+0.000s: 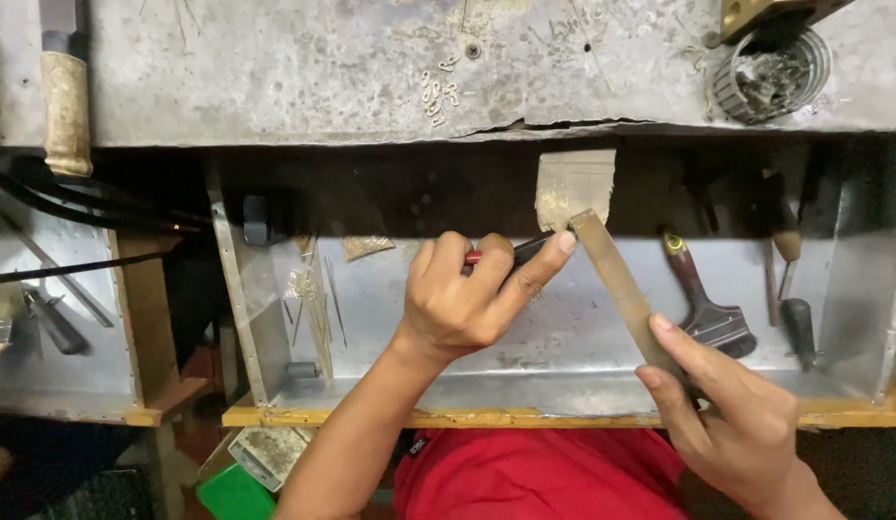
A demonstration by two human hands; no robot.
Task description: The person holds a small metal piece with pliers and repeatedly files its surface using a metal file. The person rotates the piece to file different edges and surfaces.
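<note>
My left hand (pixel 467 294) grips a small tool with a red and black handle (pixel 501 255), its tip pressed against a wooden bench peg (pixel 573 188) that juts out from the workbench edge. My right hand (pixel 732 414) holds a long flat file (pixel 617 279) by its near end. The file slants up to the left, and its far end rests at the peg next to the left forefinger. Whatever small piece lies between tool and file is hidden by the fingers.
A metal catch drawer (pixel 564 376) lies under the hands, with a brush (pixel 708 308) and dark-handled tools (pixel 795 308) on its right. The grey bench top (pixel 323 77) carries small metal links (pixel 436 94), a wire-filled round tin (pixel 771 72) and a wooden handle (pixel 65 106).
</note>
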